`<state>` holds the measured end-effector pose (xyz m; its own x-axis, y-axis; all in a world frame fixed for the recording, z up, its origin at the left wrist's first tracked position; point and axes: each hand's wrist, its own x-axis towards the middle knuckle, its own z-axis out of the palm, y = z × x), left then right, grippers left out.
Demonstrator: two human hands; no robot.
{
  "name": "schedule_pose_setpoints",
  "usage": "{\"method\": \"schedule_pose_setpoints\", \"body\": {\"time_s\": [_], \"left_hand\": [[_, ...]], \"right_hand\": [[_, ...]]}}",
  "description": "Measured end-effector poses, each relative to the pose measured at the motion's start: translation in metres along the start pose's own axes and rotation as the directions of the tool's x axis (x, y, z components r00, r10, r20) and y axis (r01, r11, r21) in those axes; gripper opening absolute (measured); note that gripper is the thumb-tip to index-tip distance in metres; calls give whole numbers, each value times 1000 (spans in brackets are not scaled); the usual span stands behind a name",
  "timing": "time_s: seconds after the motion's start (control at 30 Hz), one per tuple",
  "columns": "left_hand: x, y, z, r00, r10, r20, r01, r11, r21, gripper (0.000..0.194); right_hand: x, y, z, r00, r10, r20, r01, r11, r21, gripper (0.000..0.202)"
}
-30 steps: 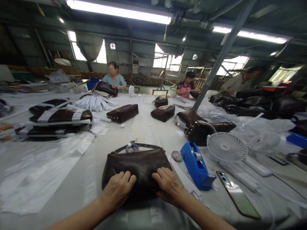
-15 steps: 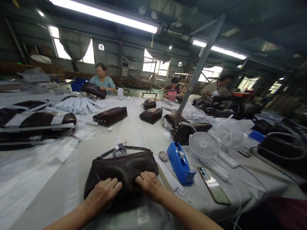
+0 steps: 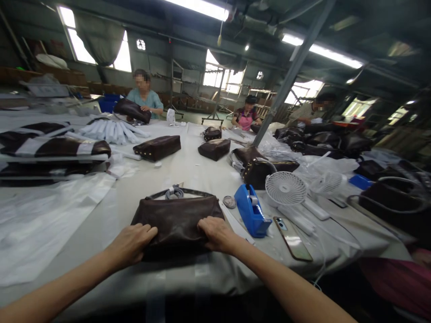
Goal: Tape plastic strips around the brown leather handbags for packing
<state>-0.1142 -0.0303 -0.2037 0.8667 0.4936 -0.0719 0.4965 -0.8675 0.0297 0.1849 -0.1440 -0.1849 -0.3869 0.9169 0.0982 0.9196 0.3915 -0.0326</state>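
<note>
Moved the left hand (image 3: 133,242) outward along the dark brown leather handbag (image 3: 183,220), toward its left end. Clamped on the bag's near side with both that hand and the right hand (image 3: 215,233), fingers curled against the leather. Holding it at the near edge of the pale covered tabletop (image 3: 151,175), just in front of a grey coil (image 3: 174,193). To the right, near a blue plastic tape dispenser (image 3: 252,215), round white fan (image 3: 286,188) and green-backed phone (image 3: 292,238).
</note>
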Motion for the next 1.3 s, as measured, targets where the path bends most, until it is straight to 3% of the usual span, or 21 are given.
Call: {"method": "schedule_pose_setpoints", "body": {"time_s": [0.2,0.37,0.53,0.63,0.77,0.83,0.97,1.07,1.2,1.3], "left_hand": [[2,5,26,999,-9,-39,10,1000,24,32],[-2,15,39,998,-47,-36,49,997,56,28],[5,26,8,995,-34,-88,46,991,126,17],[19,38,-13,992,20,-127,5,982,188,27],[41,41,-18,994,36,-98,-9,966,259,72],[45,36,-13,995,68,-71,-45,957,286,85],[41,32,6,985,142,-95,-102,934,342,83],[35,37,26,973,124,-193,-39,919,393,81],[31,42,47,945,141,-294,5,896,444,80],[30,40,48,943,142,-300,0,903,430,81]], "right_hand": [[-6,1,44,984,-5,-177,1,1000,-22,14],[-12,-2,73,941,8,-339,-28,998,-54,22],[-6,4,63,919,-53,-391,36,998,-52,17],[-2,7,53,897,-96,-432,85,995,-45,19],[2,13,41,935,-73,-346,80,997,5,26],[0,18,31,960,-77,-269,81,997,2,31],[-9,31,16,976,-136,-172,122,988,-90,27],[-18,32,27,970,-173,-171,146,976,-160,23],[-26,24,53,982,-104,-161,68,974,-214,18],[-28,25,48,987,-122,-102,99,972,-212,19]]}}
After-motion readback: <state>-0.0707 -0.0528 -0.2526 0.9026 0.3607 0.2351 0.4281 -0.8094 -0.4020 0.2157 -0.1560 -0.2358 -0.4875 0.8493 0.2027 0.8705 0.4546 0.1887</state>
